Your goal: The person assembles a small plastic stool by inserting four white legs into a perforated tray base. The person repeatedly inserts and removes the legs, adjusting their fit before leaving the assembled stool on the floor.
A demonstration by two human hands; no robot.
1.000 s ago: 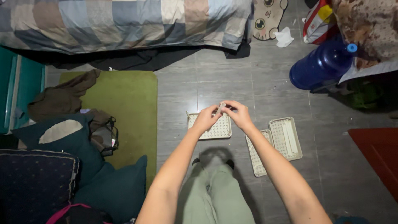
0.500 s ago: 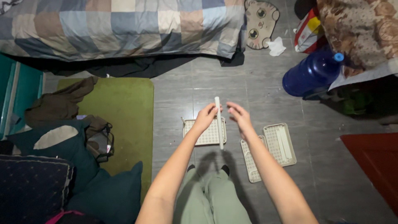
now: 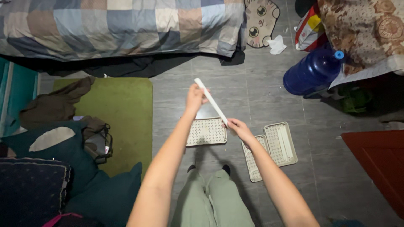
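The left hand [image 3: 194,96] is clamped on the upper end of a long white plastic rod [image 3: 211,101], and the right hand [image 3: 239,128] pinches its lower end at four o'clock. Beneath lies a cream perforated plastic tray [image 3: 206,132]; two similar cream trays [image 3: 273,148] lie at four o'clock.

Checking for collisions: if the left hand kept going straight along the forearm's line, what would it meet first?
Probably the patchwork blanket on the bed; from the left hand only bare floor shows between, though depth is unclear.
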